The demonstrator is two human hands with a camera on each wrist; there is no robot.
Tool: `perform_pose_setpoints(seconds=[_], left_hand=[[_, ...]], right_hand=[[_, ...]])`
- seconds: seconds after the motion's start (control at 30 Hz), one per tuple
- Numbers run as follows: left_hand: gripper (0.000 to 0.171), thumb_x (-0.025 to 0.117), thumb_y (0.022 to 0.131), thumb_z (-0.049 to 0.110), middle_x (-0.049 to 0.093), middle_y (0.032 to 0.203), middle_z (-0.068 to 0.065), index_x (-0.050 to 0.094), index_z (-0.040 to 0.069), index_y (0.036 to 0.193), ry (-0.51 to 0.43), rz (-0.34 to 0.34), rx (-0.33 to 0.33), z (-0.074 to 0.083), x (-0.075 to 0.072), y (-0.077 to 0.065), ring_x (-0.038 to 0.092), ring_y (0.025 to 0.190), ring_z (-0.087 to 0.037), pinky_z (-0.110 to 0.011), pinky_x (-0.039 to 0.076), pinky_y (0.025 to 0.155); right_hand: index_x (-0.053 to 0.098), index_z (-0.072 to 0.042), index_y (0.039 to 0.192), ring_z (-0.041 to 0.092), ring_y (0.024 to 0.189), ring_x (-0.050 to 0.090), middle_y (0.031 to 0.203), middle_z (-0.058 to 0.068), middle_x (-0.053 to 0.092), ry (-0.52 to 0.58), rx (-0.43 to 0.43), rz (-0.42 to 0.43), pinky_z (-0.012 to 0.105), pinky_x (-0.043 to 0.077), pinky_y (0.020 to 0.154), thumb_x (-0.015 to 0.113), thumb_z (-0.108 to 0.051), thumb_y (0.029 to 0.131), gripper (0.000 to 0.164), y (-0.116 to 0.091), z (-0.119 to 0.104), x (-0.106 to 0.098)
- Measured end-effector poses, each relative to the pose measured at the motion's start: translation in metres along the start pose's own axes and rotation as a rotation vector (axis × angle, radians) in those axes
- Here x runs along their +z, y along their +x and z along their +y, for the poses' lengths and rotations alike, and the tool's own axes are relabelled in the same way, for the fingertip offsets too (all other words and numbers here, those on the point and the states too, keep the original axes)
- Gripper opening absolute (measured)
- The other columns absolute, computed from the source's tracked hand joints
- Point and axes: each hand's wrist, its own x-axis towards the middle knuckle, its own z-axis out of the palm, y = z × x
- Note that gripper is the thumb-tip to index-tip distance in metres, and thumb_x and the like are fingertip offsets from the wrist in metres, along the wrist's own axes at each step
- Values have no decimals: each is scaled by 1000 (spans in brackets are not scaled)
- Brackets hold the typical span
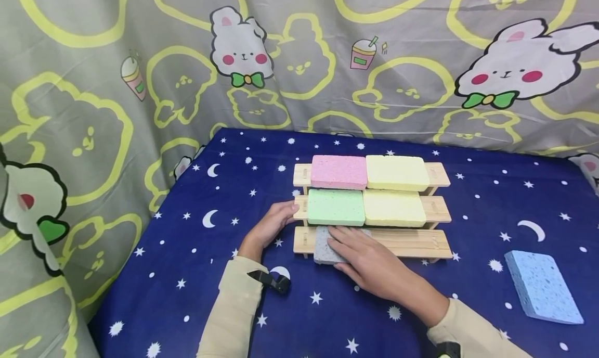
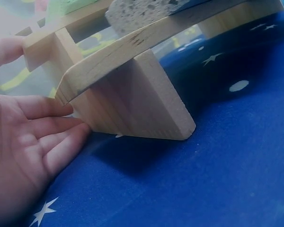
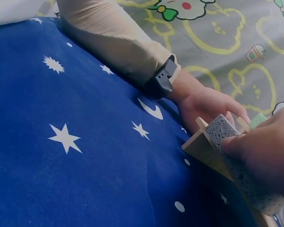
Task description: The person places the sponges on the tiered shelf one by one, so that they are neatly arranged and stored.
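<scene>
A wooden rack (image 1: pixel 412 242) with three stepped shelves stands on the table. My left hand (image 1: pixel 271 222) grips its left end; in the left wrist view the hand's (image 2: pixel 33 137) fingertips reach a wooden leg (image 2: pixel 132 99). On the front shelf, toward the left, lies a grey speckled sponge (image 1: pixel 325 246). My right hand (image 1: pixel 369 256) holds this sponge, fingers across its top and thumb at its front side, as the right wrist view also shows. A green sponge (image 1: pixel 334 208) and a yellow sponge (image 1: pixel 394 209) fill the middle shelf. Behind them sit a pink sponge (image 1: pixel 339 171) and another yellow sponge (image 1: pixel 396 172).
To the right of the rack, a blue sponge (image 1: pixel 545 288) lies on the dark blue cloth (image 1: pixel 196 316) patterned with stars and moons. A grey curtain (image 1: pixel 299 103) with rabbit prints hangs behind the table and along its left side.
</scene>
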Motion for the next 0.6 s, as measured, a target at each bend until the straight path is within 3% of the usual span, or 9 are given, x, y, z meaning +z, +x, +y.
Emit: perform_pose_setpoints(seconds=[0.17,0.43,0.6], left_hand=[[51,42,96,21,47,135,-30,42,-15,133,3,-2,-6,0,0,0,54,116,-17,-37,39,107],[50,42,96,19,47,133,-33,42,-17,131,-15,1,13,-1,0,1,57,108,-9,-36,41,106],[52,42,95,20,46,132,-34,42,-18,131,-20,-10,28,-2,0,1,58,108,-9,-34,42,105]], right_hand=[[55,-8,132,27,131,42,141,9,48,30,-42,33,44,38,108,66,-21,87,48,4,0,4],[61,-5,125,28,127,48,135,10,54,62,-115,132,44,41,105,69,-12,83,43,10,2,11],[62,-4,123,28,123,52,132,12,56,41,-118,169,44,44,103,70,-12,82,42,14,2,15]])
